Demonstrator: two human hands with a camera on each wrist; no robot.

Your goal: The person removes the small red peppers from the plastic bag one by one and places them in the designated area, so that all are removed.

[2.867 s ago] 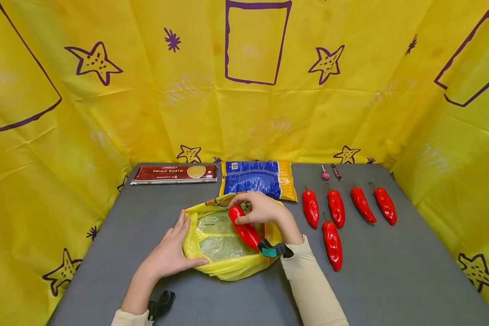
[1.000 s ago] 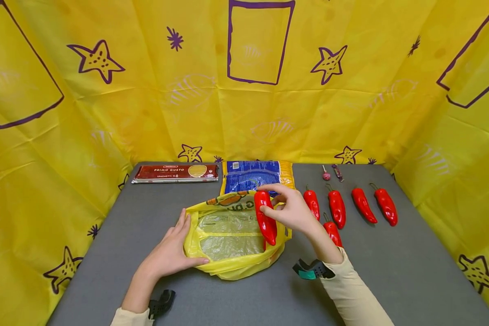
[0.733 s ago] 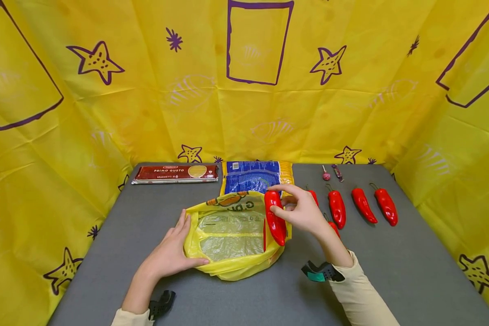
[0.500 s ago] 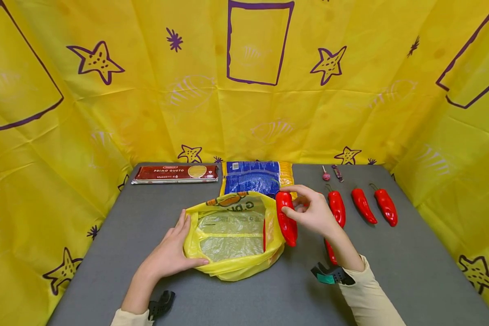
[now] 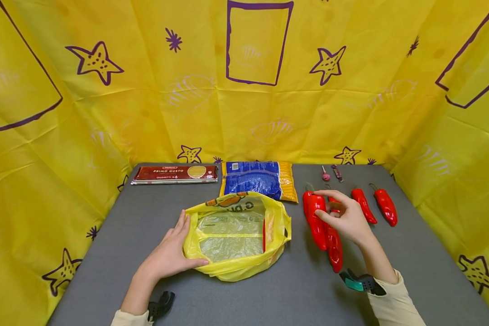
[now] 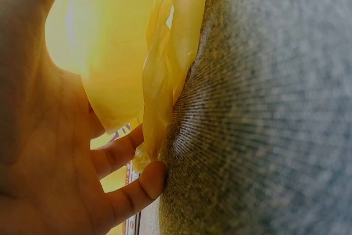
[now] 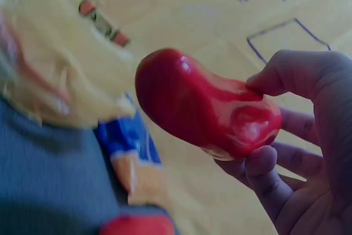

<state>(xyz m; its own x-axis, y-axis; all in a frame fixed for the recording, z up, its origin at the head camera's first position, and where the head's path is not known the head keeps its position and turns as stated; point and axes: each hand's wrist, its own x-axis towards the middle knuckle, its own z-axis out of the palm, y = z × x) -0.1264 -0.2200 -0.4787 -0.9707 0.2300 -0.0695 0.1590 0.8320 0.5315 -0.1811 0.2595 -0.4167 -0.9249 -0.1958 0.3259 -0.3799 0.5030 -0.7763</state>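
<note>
My right hand [image 5: 344, 217] pinches a red pepper [image 5: 318, 226] between thumb and fingers, right of the bag. In the head view the pepper overlaps other red peppers on the table. The right wrist view shows this glossy red pepper [image 7: 203, 103] close up, the thumb and fingertips at one end. My left hand [image 5: 167, 249] rests spread along the left side of a yellow plastic bag [image 5: 228, 271], whose mouth faces up. In the left wrist view its fingers lie fairly straight against the yellow plastic [image 6: 157, 81]. A narrow red edge [image 5: 264, 235] shows inside the bag at the right.
A blue and yellow packet [image 5: 252, 179] lies behind the bag, with a red spaghetti pack [image 5: 175, 174] to its left. A lollipop [image 5: 326, 174] and a wrapped candy [image 5: 337, 173] lie at the back right. Several red peppers [image 5: 385, 206] lie on the grey table [image 5: 424, 271].
My right hand has lifted the red pepper out of the bag's mouth and carried it right, over the peppers on the table. My left hand has stayed at the bag.
</note>
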